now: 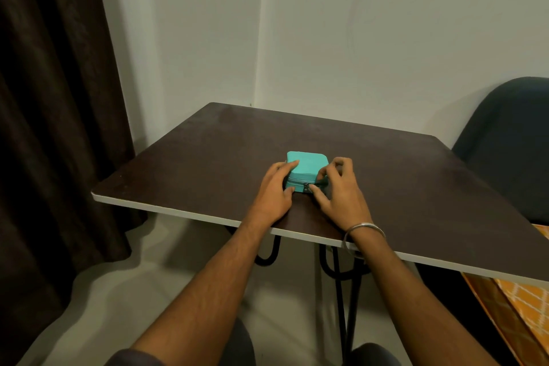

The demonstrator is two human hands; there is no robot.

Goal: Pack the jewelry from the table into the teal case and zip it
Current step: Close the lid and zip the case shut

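A small teal case [309, 165] lies closed on the dark brown table [208, 151], near its front edge. My left hand [274, 190] holds the case's left side, thumb at the front and fingers over the lid's left edge. My right hand [337, 187] is at the case's front right corner, thumb and forefinger pinching at the zip line. The metal zipper pull [306, 187] shows on the front face between my hands. No loose jewelry is visible on the table. A metal bangle [361, 232] circles my right wrist.
A dark blue chair [505, 151] stands at the table's right. A dark curtain [53, 98] hangs at the left. An orange patterned cloth [520, 300] lies low at the right. Black table legs [341, 276] run under the front edge.
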